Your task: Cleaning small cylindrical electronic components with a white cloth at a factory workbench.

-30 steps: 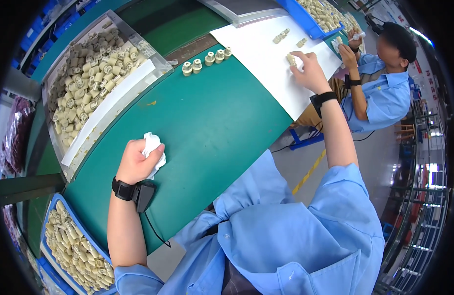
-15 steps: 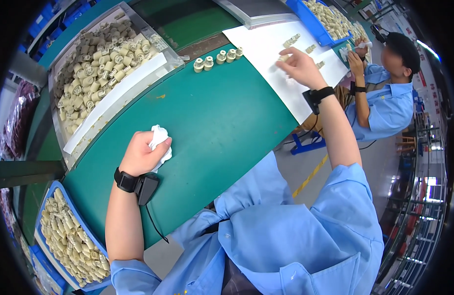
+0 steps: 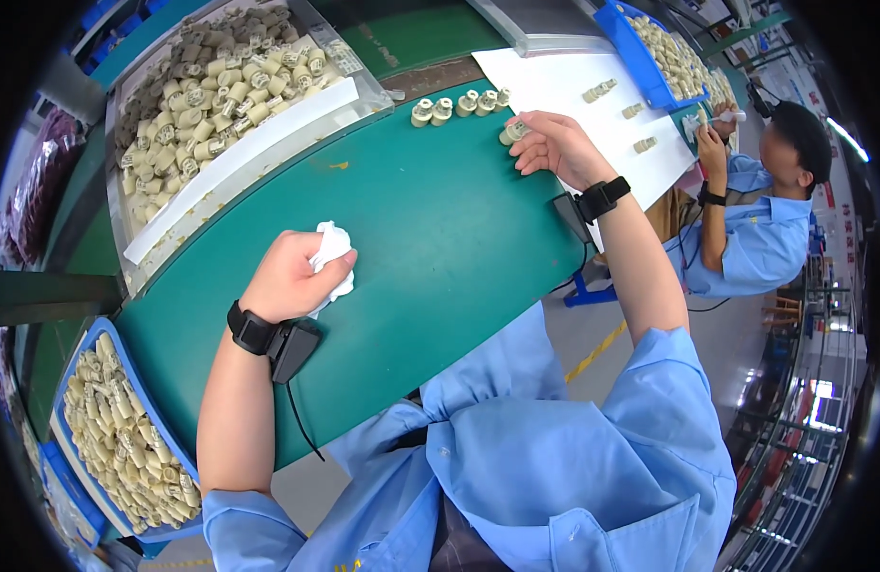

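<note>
My left hand (image 3: 292, 276) rests on the green table (image 3: 430, 238), closed around a crumpled white cloth (image 3: 332, 255). My right hand (image 3: 552, 145) reaches to the table's far side and grips a small cream-coloured round part (image 3: 513, 132). Just left of it, a short row of the same cream parts (image 3: 459, 105) stands on the green surface. A few more parts (image 3: 616, 105) lie on the white sheet (image 3: 573, 95) beyond my right hand. Both wrists wear black bands.
A large clear tray (image 3: 221, 95) piled with cream parts lies at the far left. A blue bin (image 3: 116, 429) of parts sits by my left elbow, another blue bin (image 3: 664, 52) far right. A co-worker in blue (image 3: 764, 210) sits at the right.
My right hand has drawn back from the white sheet toward the row of parts, now with a part in its fingers. My left hand with the cloth has stayed put.
</note>
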Tool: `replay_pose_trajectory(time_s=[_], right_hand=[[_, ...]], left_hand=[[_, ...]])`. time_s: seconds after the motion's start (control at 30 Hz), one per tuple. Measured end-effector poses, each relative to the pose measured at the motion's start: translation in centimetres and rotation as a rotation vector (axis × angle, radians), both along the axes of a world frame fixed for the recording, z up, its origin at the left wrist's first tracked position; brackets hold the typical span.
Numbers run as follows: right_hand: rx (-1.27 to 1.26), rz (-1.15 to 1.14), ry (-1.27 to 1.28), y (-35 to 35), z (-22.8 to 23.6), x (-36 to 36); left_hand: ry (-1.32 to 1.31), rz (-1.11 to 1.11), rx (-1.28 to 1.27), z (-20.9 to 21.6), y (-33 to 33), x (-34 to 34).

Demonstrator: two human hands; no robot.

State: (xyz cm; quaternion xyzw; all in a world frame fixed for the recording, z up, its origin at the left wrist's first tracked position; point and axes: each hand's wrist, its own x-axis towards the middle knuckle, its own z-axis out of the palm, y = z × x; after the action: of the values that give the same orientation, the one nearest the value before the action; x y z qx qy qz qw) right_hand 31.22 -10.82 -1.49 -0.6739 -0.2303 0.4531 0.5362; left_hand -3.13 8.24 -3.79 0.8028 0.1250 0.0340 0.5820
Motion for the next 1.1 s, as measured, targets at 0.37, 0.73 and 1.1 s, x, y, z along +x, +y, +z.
replay_pose_trajectory(time_s=[0.37, 0.73, 1.1], right_hand=[[-0.179, -0.008, -0.083, 0.8, 0.3, -0.9], [-0.163, -0.028, -0.043, 0.9, -0.3, -0.1], [-0.191, 0.034, -0.104, 1.2, -0.7, -0.1]], left_hand=[[-0.043, 0.021, -0.027, -0.2, -0.3, 0.1], [-0.026, 0.012, -0.030, -0.2, -0.1, 0.2], [-0.049, 0.003, -0.036, -0.6, 0.2, 0.2]])
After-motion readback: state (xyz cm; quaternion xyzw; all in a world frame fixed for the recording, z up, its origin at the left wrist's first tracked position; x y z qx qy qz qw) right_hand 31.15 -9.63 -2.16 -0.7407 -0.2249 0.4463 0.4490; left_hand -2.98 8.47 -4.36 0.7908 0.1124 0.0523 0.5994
